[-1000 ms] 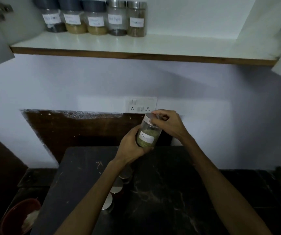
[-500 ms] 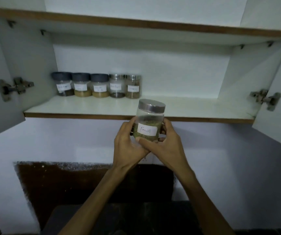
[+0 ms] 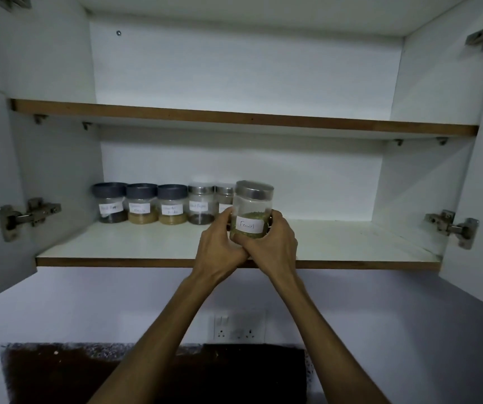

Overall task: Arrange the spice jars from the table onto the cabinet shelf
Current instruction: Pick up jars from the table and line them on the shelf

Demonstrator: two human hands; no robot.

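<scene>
A glass jar labelled "Fennel" (image 3: 252, 209), with a steel lid and green seeds at the bottom, is over the lower cabinet shelf (image 3: 135, 247). My left hand (image 3: 220, 243) grips its left side and my right hand (image 3: 275, 243) grips its right side and base. I cannot tell whether the jar touches the shelf. It is at the right end of a row of several labelled spice jars (image 3: 142, 204) standing at the back left of the shelf. The rightmost jar of that row is partly hidden behind the Fennel jar.
The upper shelf (image 3: 234, 118) holds nothing I can see. Both cabinet doors stand open, with hinges at the left (image 3: 24, 215) and right (image 3: 453, 227). The lower shelf is bare to the right of the jars. A wall socket panel (image 3: 239, 328) sits below the cabinet.
Both hands have lifted the Fennel jar from below the shelf edge up over the lower shelf, toward the right end of the jar row. My view has tilted upward.
</scene>
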